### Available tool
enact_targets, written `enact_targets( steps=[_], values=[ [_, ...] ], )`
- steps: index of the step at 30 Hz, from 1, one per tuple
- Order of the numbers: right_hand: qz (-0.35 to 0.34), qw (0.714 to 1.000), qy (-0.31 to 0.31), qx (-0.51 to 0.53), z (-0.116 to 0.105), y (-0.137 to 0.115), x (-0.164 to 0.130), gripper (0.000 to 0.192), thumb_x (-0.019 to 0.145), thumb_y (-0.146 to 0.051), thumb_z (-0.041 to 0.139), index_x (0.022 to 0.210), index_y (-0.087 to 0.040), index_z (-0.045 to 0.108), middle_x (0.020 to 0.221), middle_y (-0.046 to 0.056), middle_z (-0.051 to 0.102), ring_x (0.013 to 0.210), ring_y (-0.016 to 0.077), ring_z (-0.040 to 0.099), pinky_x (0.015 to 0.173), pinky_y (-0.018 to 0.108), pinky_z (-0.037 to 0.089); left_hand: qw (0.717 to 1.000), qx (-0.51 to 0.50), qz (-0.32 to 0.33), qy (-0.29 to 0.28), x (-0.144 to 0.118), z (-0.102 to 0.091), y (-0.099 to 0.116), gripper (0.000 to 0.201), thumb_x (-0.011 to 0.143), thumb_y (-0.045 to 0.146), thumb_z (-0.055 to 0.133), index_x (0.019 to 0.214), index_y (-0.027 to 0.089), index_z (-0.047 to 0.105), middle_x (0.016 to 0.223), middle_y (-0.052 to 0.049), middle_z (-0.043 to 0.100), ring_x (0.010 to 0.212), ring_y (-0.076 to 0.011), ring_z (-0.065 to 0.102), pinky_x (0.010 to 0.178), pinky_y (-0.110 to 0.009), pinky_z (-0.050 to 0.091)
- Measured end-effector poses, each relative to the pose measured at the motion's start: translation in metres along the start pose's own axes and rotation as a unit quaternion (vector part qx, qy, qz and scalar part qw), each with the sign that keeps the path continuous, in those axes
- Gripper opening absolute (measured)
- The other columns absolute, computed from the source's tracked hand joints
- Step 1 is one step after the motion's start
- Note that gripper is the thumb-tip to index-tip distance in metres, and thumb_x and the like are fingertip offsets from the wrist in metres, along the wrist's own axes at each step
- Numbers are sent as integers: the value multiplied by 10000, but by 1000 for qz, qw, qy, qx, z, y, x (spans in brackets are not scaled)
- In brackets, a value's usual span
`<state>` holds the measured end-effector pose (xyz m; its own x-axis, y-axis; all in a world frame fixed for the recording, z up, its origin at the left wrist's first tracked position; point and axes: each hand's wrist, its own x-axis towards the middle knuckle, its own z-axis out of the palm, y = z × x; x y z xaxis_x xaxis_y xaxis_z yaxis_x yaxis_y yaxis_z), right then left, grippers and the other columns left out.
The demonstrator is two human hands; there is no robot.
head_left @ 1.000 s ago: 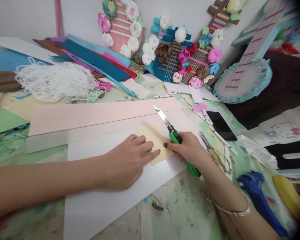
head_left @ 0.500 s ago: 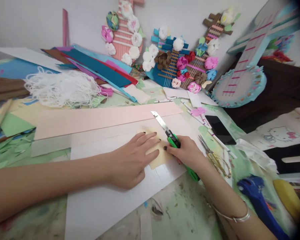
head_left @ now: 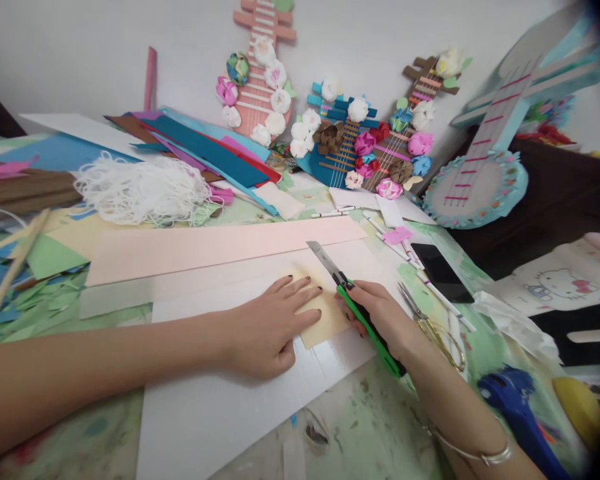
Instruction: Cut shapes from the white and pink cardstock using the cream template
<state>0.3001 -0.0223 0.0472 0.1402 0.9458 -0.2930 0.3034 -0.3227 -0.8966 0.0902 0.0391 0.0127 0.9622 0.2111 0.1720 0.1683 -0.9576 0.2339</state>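
My left hand [head_left: 273, 325] lies flat with fingers outstretched, its fingertips on a small pale yellow piece of paper [head_left: 333, 313]. Beneath that is a large white sheet [head_left: 200, 420]. A green and black utility knife [head_left: 375, 337] is gripped in my right hand [head_left: 380, 313], its blade [head_left: 323, 257] extended and pointing up and to the left over the sheets. Beyond both hands stretches a long pale pink strip [head_left: 220, 247]. Gold-handled scissors [head_left: 437, 333] lie just right of my right hand.
White string [head_left: 145, 190] is heaped at the left near coloured sheets [head_left: 210, 150]. Paper-flowered instrument models [head_left: 265, 87] stand against the wall. A phone [head_left: 441, 272] and a blue glue gun [head_left: 520, 407] are on the right. Green scraps [head_left: 45, 300] cover the left side.
The knife has turned in my right hand, showing its side and a darker blade. My left hand stays on the yellow paper. The whole view has shifted slightly.
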Motion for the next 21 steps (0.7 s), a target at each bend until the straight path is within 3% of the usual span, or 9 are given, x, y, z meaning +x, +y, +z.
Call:
enact_targets(
  steps=[6,10,21],
  values=[
    [22,998,-39,40,-9,-3,-3,11,702,-203,497,704,-194,492,579,-32,514,450,98,427,483,248,343,1000,1,-10,-12,-1,0,0,561,748,179,530,1305,125,492,1534,-218,314,1437,-408,245,1134,-614,238],
    [31,996,-76,30,-15,-5,-6,120,656,-182,507,776,-191,510,637,-15,551,520,118,474,554,261,392,1000,5,-1,-2,-2,0,1,550,755,188,530,1299,109,501,1521,-229,334,1426,-422,264,1121,-633,247],
    [2,995,-96,-23,-18,-8,-9,94,711,-182,489,802,-189,508,682,-8,527,631,142,479,661,294,382,1000,-18,-9,7,-3,0,-3,519,778,174,490,1296,159,497,1512,-168,375,1437,-371,265,1137,-600,253]
  ],
)
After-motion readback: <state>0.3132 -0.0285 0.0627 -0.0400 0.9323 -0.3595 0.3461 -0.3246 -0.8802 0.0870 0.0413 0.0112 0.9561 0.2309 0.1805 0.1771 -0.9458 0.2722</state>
